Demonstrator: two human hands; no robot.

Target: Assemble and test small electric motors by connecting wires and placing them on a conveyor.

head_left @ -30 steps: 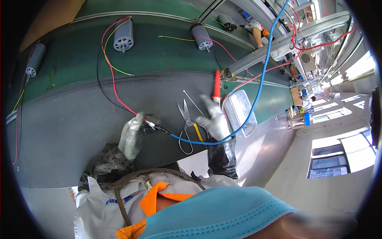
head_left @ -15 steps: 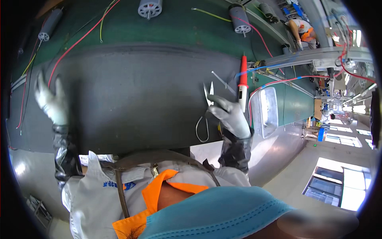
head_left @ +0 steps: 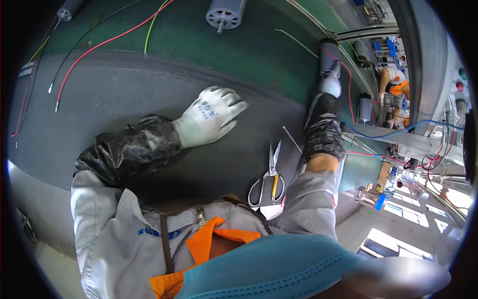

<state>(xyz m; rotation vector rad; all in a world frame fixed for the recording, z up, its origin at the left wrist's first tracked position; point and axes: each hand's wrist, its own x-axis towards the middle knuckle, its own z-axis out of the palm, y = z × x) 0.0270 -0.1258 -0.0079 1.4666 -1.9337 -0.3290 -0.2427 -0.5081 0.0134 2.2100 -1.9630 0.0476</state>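
Note:
My left hand (head_left: 211,117), in a white glove, is over the dark mat (head_left: 119,94), palm down, with its fingers apart and nothing in them. My right hand (head_left: 330,85), also gloved, reaches far forward with its fingers closed round the near end of a grey cylindrical motor (head_left: 329,53); the fingertips are partly hidden. Scissors (head_left: 272,172) with a yellow piece at one handle lie on the mat left of my right forearm, blades pointing away. A thin pale cable tie (head_left: 293,139) is beside them.
Another motor (head_left: 225,14) stands on the green surface (head_left: 179,45) beyond the mat, and one more (head_left: 69,9) is at far left. Red (head_left: 99,46), black and yellow-green wires trail nearby. A metal frame (head_left: 383,137) with cables is at right. A co-worker (head_left: 396,79) is farther off.
My left hand has swung right to the middle of the mat. My right hand has left the scissors and gone forward to the motor; its forearm now covers the red-and-white tool's place.

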